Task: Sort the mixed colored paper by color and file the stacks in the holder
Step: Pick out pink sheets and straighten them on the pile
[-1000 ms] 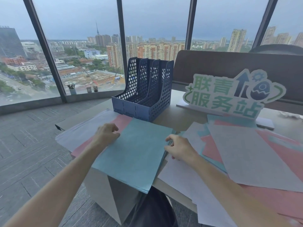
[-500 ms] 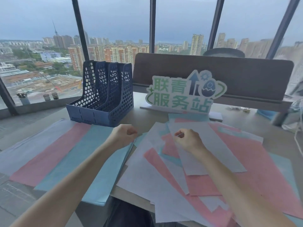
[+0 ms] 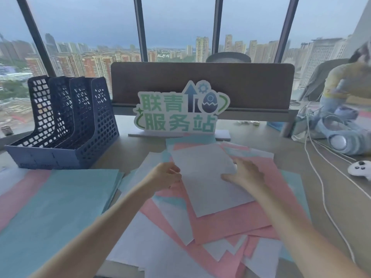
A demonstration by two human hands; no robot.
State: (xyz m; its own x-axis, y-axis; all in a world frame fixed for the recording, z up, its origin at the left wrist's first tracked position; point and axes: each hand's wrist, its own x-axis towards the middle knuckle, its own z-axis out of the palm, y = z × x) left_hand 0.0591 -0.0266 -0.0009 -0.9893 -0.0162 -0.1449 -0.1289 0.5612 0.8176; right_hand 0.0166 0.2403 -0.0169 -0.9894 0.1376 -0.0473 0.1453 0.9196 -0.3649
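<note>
Mixed paper (image 3: 226,221) is sprawling beside the sign (image 3: 180,113); left hand (image 3: 164,175) is pinching the white sheet (image 3: 208,177), right hand (image 3: 245,173) pressing flat. Holder (image 3: 66,125) is standing empty.

a single wide-angle camera is sitting on the person's head, looking forward and down across the desk (image 3: 132,157). both forearms are reaching in from the bottom edge, so the papers (image 3: 210,189) are lying close under the lens. the view is facing the windows (image 3: 176,27) and the city beyond, which are bending at the edges. no second view is sharing this scene.
</note>
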